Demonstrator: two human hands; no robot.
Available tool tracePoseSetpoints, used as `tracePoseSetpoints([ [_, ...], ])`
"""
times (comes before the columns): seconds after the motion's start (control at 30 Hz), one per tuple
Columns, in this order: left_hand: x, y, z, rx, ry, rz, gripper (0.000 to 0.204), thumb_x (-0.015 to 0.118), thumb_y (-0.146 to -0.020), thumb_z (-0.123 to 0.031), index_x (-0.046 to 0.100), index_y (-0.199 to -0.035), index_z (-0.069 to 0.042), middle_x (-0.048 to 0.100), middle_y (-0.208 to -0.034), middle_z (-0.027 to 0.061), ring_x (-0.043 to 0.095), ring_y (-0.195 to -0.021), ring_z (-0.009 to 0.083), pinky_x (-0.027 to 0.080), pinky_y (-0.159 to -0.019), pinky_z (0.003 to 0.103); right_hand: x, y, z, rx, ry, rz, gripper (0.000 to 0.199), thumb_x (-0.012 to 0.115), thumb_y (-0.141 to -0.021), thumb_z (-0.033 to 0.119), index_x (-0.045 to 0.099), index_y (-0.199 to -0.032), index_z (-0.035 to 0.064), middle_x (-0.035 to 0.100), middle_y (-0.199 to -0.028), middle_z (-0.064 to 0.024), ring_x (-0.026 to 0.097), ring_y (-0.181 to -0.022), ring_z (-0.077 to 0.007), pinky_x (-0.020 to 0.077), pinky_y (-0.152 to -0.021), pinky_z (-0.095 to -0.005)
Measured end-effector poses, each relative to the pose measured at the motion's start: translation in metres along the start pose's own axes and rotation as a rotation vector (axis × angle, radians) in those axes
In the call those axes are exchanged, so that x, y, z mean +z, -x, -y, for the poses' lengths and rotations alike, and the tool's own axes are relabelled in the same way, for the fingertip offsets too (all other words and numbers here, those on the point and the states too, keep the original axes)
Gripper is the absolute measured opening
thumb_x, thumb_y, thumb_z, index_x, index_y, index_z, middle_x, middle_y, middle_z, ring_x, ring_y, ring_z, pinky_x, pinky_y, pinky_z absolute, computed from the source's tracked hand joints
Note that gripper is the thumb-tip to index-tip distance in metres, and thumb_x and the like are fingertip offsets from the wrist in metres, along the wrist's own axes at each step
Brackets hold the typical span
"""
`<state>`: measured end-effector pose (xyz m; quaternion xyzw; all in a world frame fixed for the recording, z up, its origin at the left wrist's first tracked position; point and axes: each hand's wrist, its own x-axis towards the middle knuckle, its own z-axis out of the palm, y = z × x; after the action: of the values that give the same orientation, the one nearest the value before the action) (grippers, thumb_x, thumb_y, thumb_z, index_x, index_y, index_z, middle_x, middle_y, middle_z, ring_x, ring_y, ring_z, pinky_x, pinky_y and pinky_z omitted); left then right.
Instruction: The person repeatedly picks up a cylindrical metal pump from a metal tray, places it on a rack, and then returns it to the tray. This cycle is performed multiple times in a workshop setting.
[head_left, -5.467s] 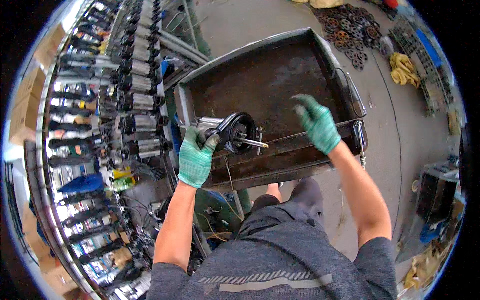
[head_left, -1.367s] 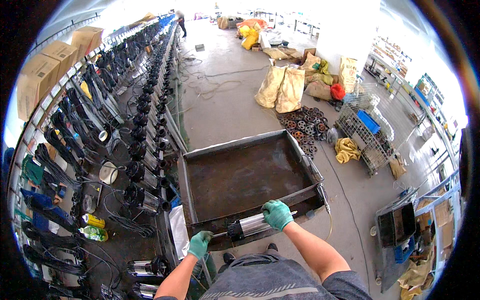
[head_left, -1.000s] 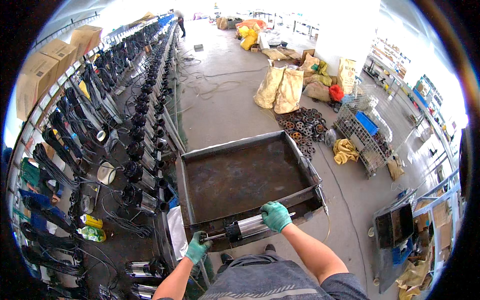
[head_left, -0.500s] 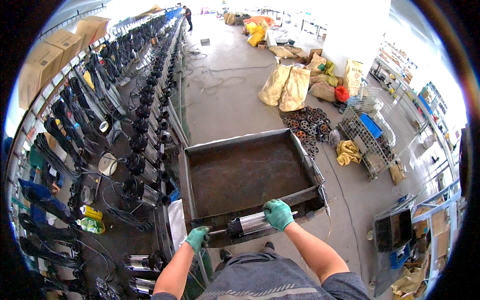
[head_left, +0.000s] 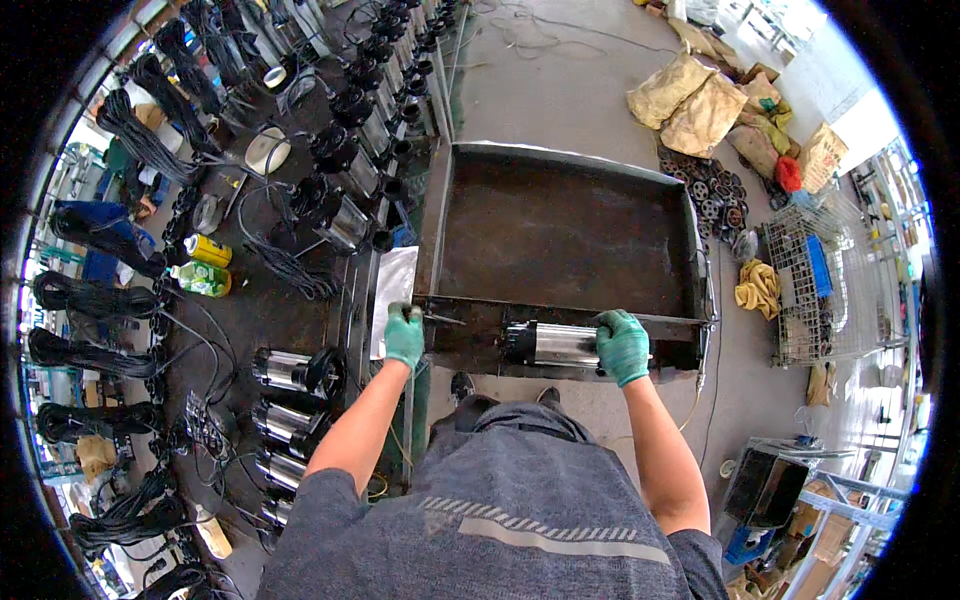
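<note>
A silver cylindrical motor (head_left: 565,345) with a black left end lies sideways on the near ledge of a dark metal tray bench (head_left: 570,305). My right hand (head_left: 623,347), in a green glove, is closed over the motor's right end, where a short shaft tip pokes out. In my gloved left hand (head_left: 405,336) is a thin metal rod (head_left: 445,319), like a screwdriver shaft, its handle hidden by the fingers. The rod points right, and a gap separates its tip from the motor's black end.
On the left bench stand rows of similar motors (head_left: 282,370), coiled black cables (head_left: 90,295), a yellow can (head_left: 208,249) and a green-labelled bottle (head_left: 202,279). Black wheels (head_left: 700,195), sacks (head_left: 705,115) and a wire cage (head_left: 815,290) occupy the floor at right.
My left hand has drawn the rod away from the motor's black end. My right hand stays on the motor's right end. The view has tilted down and shifted left.
</note>
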<state>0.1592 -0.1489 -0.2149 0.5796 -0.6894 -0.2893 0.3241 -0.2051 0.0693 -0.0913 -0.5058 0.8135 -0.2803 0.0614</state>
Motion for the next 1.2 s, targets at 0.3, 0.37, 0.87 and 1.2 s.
tracePoseSetpoints([
  [0.3,0.000,0.058,-0.137,0.577,-0.218,0.534,0.058,0.071,-0.090,-0.042,0.059,-0.141,-0.017,0.068,-0.115,0.0202,0.067,-0.101,0.0381,0.055,-0.083,0.051,-0.004,0.001,-0.005,0.161,-0.292,-0.024,0.020,0.066,-0.087,0.019,0.073,-0.100,0.0048,0.070,-0.101,-0.0202,0.066,-0.094,-0.0420,0.0537,-0.086,-0.0471],
  [0.37,0.003,0.066,-0.171,0.587,-0.450,0.639,0.066,0.073,-0.086,-0.050,0.056,-0.145,-0.025,0.065,-0.110,0.0190,0.066,-0.096,0.0378,0.055,-0.081,0.051,-0.003,0.006,-0.030,0.376,-0.657,-0.095,0.029,0.066,-0.092,0.024,0.069,-0.110,0.0021,0.070,-0.103,-0.0220,0.066,-0.100,-0.0425,0.0529,-0.090,-0.0468],
  [0.87,0.014,0.076,-0.189,0.481,-0.686,0.732,0.080,0.069,-0.083,-0.067,0.052,-0.150,-0.027,0.066,-0.113,0.0162,0.067,-0.104,0.0362,0.055,-0.084,0.051,-0.037,0.023,-0.152,0.402,-0.237,1.017,0.022,0.062,-0.102,0.026,0.069,-0.114,0.0092,0.071,-0.086,-0.0060,0.066,-0.075,-0.0166,0.0534,-0.066,-0.0364],
  [1.2,0.028,0.078,-0.189,0.466,-0.648,0.736,0.085,0.071,-0.081,-0.067,0.049,-0.152,-0.025,0.065,-0.118,0.0199,0.067,-0.106,0.0391,0.055,-0.085,0.053,-0.015,0.041,-0.180,0.147,0.035,0.713,0.046,0.063,-0.095,0.057,0.072,-0.102,0.0129,0.071,-0.076,-0.0107,0.070,-0.069,-0.0253,0.0535,-0.062,-0.0396],
])
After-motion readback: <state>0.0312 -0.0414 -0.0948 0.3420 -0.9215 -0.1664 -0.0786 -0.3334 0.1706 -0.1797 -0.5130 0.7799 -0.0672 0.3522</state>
